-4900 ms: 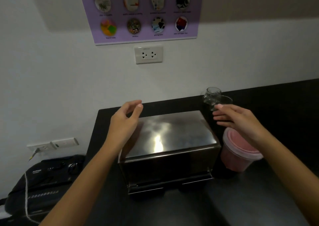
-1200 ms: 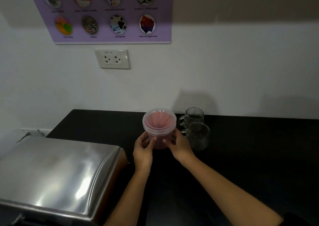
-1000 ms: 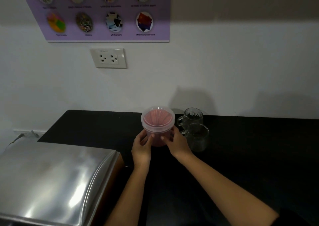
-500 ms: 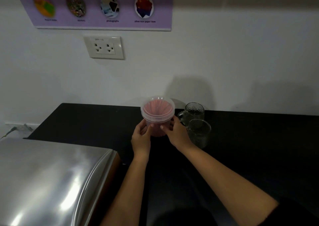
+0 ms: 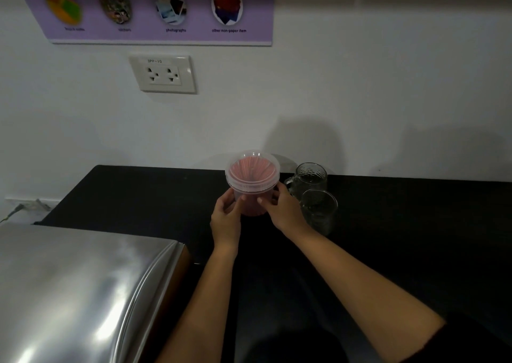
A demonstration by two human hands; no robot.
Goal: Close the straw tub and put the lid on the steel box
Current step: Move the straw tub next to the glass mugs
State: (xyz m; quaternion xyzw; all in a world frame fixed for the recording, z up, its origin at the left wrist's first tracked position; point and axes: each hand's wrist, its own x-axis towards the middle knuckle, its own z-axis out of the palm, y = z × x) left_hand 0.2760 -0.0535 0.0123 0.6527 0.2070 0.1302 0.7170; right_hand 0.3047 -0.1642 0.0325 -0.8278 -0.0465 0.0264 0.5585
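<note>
A clear plastic tub point(image 5: 252, 179) full of pink straws stands near the wall on the black counter point(image 5: 415, 224), with its clear lid on top. My left hand point(image 5: 226, 218) grips the tub's left side and my right hand point(image 5: 282, 209) grips its right side, fingers just under the lid's rim. The steel box point(image 5: 77, 293) sits at the lower left with its shiny curved lid on it, apart from both hands.
Two clear glass mugs point(image 5: 313, 193) stand right beside the tub, close to my right hand. A wall socket point(image 5: 163, 73) and a purple poster point(image 5: 155, 8) are on the white wall behind. The counter's left edge lies beyond the steel box.
Earlier both hands hovered at the steel box with the tub to its right. The tub now stands farther right by the mugs, held by both hands; in the last second little moved.
</note>
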